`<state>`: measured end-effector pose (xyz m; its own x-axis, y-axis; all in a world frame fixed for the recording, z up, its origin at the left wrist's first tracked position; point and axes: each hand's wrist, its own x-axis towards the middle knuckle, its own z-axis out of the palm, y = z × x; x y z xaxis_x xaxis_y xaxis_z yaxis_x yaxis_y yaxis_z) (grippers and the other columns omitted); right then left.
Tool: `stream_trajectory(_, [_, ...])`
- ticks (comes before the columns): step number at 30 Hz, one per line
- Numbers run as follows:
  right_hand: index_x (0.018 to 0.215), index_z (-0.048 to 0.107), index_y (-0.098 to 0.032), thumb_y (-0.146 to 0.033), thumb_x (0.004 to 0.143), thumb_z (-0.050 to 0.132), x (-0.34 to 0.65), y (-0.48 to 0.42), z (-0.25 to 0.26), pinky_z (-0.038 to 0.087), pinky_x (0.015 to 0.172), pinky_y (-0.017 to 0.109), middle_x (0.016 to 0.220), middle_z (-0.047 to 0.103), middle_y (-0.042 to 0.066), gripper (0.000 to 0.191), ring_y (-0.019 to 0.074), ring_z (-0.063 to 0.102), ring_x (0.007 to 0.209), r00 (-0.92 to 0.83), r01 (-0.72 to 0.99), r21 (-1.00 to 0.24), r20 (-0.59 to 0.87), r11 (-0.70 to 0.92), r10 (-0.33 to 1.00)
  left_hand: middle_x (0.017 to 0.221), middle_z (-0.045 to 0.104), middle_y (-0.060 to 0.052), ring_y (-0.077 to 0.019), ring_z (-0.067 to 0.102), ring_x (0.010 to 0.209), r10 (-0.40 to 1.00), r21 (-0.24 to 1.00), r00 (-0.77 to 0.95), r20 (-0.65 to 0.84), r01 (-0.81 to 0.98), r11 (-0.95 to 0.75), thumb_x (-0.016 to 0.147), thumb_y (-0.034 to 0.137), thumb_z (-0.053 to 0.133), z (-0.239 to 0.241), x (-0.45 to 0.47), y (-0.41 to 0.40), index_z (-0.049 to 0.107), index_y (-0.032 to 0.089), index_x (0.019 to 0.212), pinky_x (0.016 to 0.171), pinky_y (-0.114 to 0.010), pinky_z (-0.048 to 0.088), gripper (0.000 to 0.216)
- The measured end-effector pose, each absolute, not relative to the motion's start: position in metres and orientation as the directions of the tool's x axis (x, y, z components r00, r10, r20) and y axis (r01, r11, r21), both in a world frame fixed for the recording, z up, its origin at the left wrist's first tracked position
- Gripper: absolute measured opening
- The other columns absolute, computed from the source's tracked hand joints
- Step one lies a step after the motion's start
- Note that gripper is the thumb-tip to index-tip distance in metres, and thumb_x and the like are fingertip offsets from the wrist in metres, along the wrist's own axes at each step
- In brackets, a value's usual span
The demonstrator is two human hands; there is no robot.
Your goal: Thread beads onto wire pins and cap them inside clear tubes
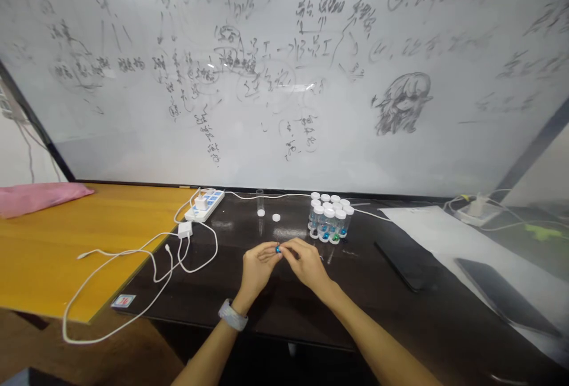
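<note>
Between my two hands, over the dark table, is a small shiny blue ball [278, 249]. The fingertips of my left hand [260, 264] close on it from the left. My right hand [306, 261] pinches it from the other side; its fingers partly hide the ball. Beyond my hands stands an open clear tube [260, 202] with a white end at the bottom. A white cap [276, 217] lies beside it. To the right, several clear tubes with white caps [329, 217] stand in a cluster, with blue, green and dark pieces low inside.
A power strip [205, 205] with white cables and a charger [185, 230] lies at the left. At the right are a black flat object [398, 264], a phone-like slab [502, 294] and white paper [427, 229]. A whiteboard [267, 155] rises behind the dark table [195, 291].
</note>
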<state>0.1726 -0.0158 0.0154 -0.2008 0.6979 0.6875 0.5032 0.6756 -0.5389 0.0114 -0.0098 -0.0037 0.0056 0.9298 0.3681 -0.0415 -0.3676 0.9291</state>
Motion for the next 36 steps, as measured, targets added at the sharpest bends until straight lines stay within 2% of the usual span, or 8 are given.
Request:
stream_trajectory(7, [0.094,0.076,-0.023,-0.028,0.095,0.06,0.174,-0.015,0.018,0.051,0.058,0.025,0.084,0.074,0.003,0.017,0.0171,0.067,0.069,-0.16,0.407,-0.653,0.637,0.639,0.754,0.092,0.08,-0.011,-0.027,0.077,0.089,0.936,0.933,0.003,0.352,-0.077,-0.351,0.071,0.028,0.083,-0.002,0.012,-0.01,0.074,0.015,0.097,0.086,-0.039,0.063,0.031])
stream_trajectory(20, [0.082,0.076,-0.021,-0.023,0.086,0.067,0.183,-0.011,0.023,0.044,0.052,0.022,0.069,0.07,0.001,0.01,0.014,0.06,0.059,-0.195,0.422,-0.672,0.588,0.608,0.785,0.093,0.08,-0.009,-0.0267,0.077,0.09,0.912,0.911,0.011,0.409,0.056,-0.409,0.077,0.029,0.079,-0.005,0.013,-0.014,0.076,0.017,0.1,0.086,-0.041,0.064,0.026])
stream_trajectory(32, [0.089,0.077,-0.022,-0.032,0.093,0.063,0.19,-0.011,0.025,0.048,0.063,0.027,0.077,0.073,0.003,0.017,0.016,0.063,0.064,-0.265,0.446,-0.603,0.617,0.661,0.741,0.093,0.08,-0.008,-0.0264,0.077,0.089,0.899,0.897,0.013,0.437,0.062,-0.437,0.078,0.032,0.079,-0.004,0.013,-0.016,0.076,0.018,0.1,0.085,-0.04,0.064,0.027])
stream_trajectory(36, [0.088,0.077,-0.021,-0.037,0.092,0.063,0.187,-0.01,0.023,0.048,0.059,0.025,0.077,0.073,0.004,0.021,0.0162,0.063,0.065,-0.207,0.383,-0.692,0.581,0.611,0.787,0.093,0.08,-0.009,-0.0262,0.077,0.089,0.897,0.896,-0.001,0.442,0.057,-0.441,0.078,0.032,0.079,-0.003,0.014,-0.017,0.076,0.018,0.1,0.084,-0.04,0.064,0.027])
